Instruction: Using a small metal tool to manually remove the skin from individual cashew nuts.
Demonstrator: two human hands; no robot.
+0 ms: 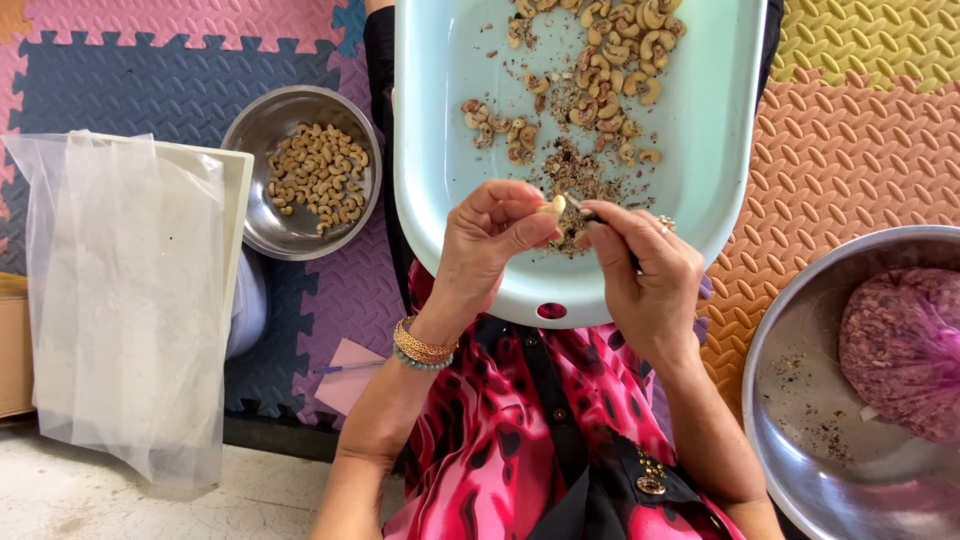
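My left hand [487, 245] pinches a pale cashew nut [552, 207] between thumb and fingers, over the near end of a light blue plastic tray [440, 150]. My right hand [645, 265] grips a small dark-handled blade [592, 215] whose tip touches the nut. Several unpeeled cashews [615, 45] and a heap of brown skin scraps [572, 175] lie in the tray. Bangles circle my left wrist, and a ring is on my right hand.
A steel bowl [262, 130] with peeled cashews [318, 175] stands at the left on coloured foam mats. A clear plastic bag [125, 300] drapes over a white container at far left. A large steel bowl [800, 400] at lower right holds a purple bag [905, 345] of scraps.
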